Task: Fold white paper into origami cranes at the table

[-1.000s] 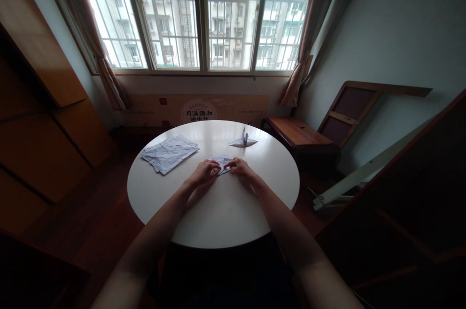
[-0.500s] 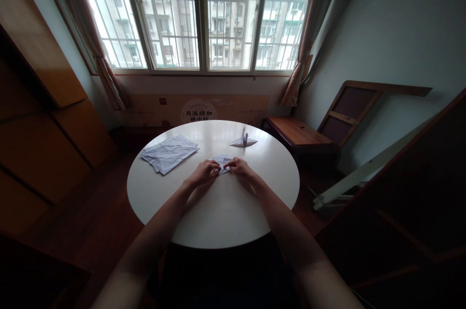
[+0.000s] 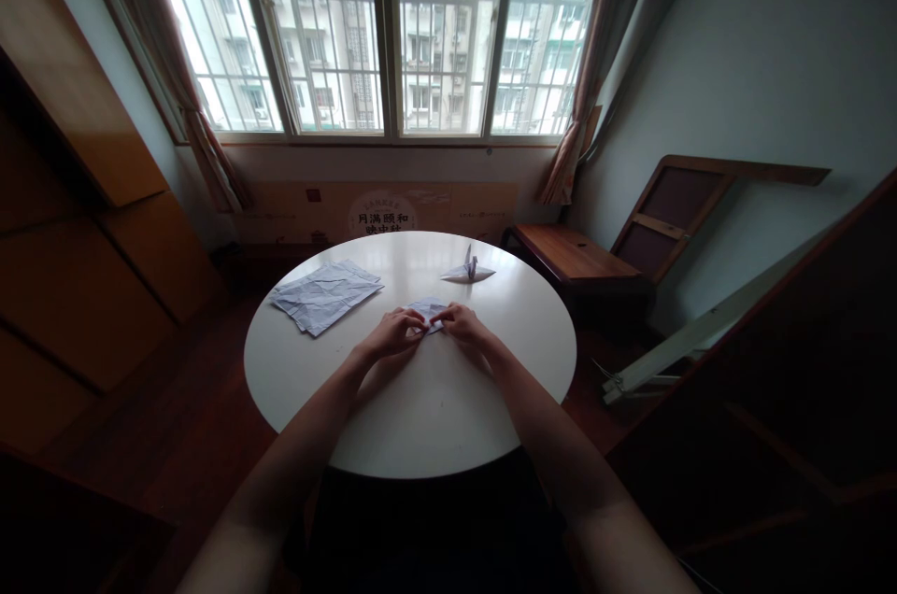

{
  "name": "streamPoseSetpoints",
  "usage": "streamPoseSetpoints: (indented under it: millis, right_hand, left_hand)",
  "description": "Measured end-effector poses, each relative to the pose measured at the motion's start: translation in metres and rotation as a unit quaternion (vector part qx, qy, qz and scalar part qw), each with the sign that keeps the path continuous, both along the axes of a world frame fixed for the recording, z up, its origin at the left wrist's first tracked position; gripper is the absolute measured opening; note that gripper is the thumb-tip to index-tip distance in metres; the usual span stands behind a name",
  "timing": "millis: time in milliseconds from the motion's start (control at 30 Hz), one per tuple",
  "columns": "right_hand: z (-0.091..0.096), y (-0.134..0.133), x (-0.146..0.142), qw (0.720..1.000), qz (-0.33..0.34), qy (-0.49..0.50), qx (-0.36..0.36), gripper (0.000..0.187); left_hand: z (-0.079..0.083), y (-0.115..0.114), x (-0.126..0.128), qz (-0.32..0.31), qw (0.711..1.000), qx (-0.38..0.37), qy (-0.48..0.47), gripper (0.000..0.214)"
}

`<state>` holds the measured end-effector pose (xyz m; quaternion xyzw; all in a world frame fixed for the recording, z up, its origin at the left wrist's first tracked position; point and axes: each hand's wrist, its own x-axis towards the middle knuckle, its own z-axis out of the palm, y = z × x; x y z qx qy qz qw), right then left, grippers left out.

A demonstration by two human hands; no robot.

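A small folded piece of paper (image 3: pixel 427 306) lies near the middle of the round white table (image 3: pixel 413 426), partly covered by my fingers. My left hand (image 3: pixel 398 330) pinches its left near edge, with thumb and fingers together. From the other side my right hand (image 3: pixel 459 323) grips the paper's right near edge, its fingertips almost meeting those of the left. Beyond the right hand stands a folded paper crane (image 3: pixel 469 270), its wings spread on the tabletop. Creased sheets of paper (image 3: pixel 327 295) lie stacked to the left of my hands.
A wooden bench (image 3: pixel 578 253) stands beyond the table on the right, close to a leaning wooden frame (image 3: pixel 673 211). Wooden cabinets (image 3: pixel 84 276) line the left side. A long printed box (image 3: pixel 287 211) lies under the window.
My left fingertips have shifted slightly to the right, closer to the right ones, over the near edge of the folded paper. The crane and the stack have stayed put.
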<state>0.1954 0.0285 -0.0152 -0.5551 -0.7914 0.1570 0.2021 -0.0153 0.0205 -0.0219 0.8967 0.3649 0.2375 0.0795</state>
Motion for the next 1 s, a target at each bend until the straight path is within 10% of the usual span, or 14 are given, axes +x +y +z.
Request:
streamPoseSetpoints:
  millis: [1000]
  right_hand:
    - [0.0037, -0.0028, -0.0008, 1.0, -0.002, -0.007, -0.007, 0.033]
  left_hand:
    - [-0.0035, 0.0051, -0.0014, -0.01, 1.0, -0.016, -0.008, 0.019]
